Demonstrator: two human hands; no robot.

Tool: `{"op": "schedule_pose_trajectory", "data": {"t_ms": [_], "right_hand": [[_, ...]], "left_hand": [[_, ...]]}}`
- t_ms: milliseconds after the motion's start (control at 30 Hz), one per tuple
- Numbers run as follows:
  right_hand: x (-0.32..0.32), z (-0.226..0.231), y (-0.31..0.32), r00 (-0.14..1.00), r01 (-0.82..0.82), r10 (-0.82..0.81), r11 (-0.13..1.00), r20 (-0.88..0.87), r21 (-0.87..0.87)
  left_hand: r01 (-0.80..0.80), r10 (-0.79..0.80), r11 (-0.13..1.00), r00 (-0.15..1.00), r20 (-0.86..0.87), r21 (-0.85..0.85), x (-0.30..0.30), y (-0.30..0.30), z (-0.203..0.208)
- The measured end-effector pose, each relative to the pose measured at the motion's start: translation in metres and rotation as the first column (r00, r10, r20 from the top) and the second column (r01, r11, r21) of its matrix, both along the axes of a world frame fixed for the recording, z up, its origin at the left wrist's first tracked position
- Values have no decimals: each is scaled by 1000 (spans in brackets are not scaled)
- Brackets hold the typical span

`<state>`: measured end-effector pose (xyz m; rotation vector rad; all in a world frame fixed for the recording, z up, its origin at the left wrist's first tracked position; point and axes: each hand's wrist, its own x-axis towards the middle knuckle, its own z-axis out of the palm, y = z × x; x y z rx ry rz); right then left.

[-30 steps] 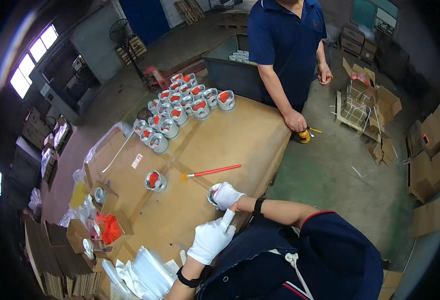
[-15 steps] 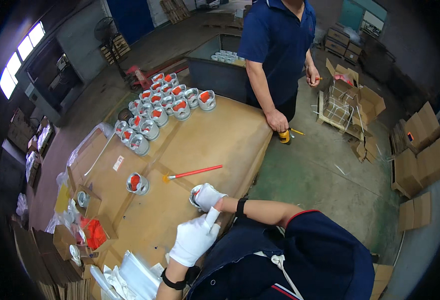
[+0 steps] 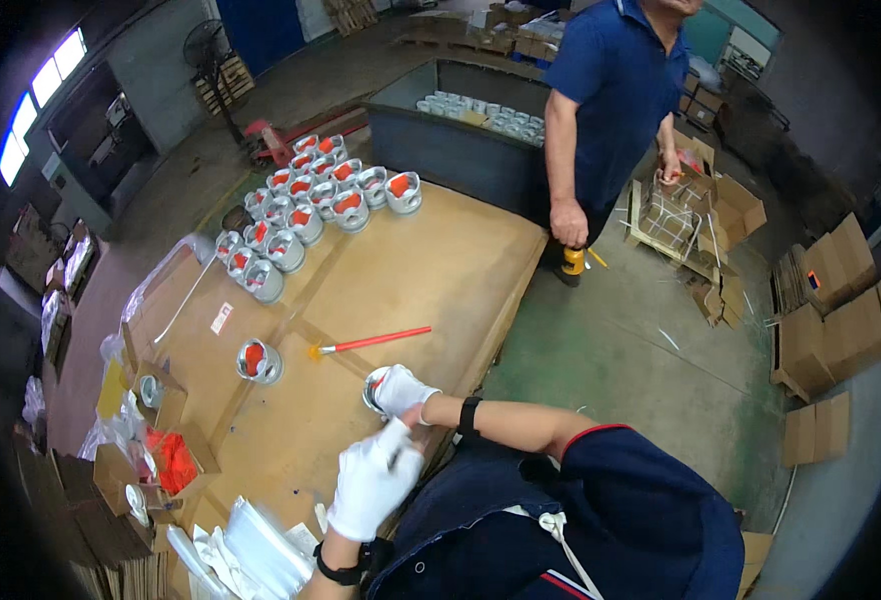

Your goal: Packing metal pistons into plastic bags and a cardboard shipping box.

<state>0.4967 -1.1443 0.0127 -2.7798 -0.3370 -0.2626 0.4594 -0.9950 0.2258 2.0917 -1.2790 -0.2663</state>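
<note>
My right hand (image 3: 404, 391), in a white glove, grips a silver metal piston (image 3: 372, 386) at the table's near edge and covers most of it. My left hand (image 3: 369, 487), also gloved, is closed against my right wrist, by the glove's cuff. What its fingers hold, if anything, is hidden. Beyond them lies a brush (image 3: 376, 341) with a red handle and yellow bristles. To its left stands a single piston (image 3: 260, 362) with orange-red material inside. Farther off, several similar pistons (image 3: 286, 251) stand grouped on the brown tabletop (image 3: 441, 250).
Open boxes with a red bag (image 3: 173, 460) and clear plastic sheets (image 3: 261, 545) lie at the left. A person in a blue shirt (image 3: 611, 75) stands past the table's far right corner, one hand on a yellow object (image 3: 574, 262). Behind is a dark metal bin (image 3: 451, 150) containing pistons.
The view has shifted, so the table things sit slightly farther left. My left hand's extended finger has curled in near my right wrist. The other person appears farther right and more upright.
</note>
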Motion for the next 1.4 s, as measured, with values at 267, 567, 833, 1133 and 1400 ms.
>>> {"op": "schedule_pose_trajectory", "data": {"t_ms": [267, 567, 833, 1133, 1400], "right_hand": [[3, 14, 2, 991, 6, -20, 995, -133, -100], [9, 38, 6, 986, -34, -39, 903, -161, -428], [6, 40, 31, 983, -19, -94, 802, -159, -597], [13, 37, 39, 935, 19, -261, 715, -241, -699], [10, 42, 43, 891, 20, -333, 708, -308, -706]], "left_hand": [[-285, 331, 920, 933, -144, 267, -20, 54, -117], [-775, 755, 598, 630, 181, 204, -61, 198, -169], [-966, 900, 215, 253, 355, 143, -36, 390, -225], [-915, 810, 391, 392, 436, 97, 0, 399, -278], [-904, 920, 170, 288, 265, 391, 13, 375, -224]]}}
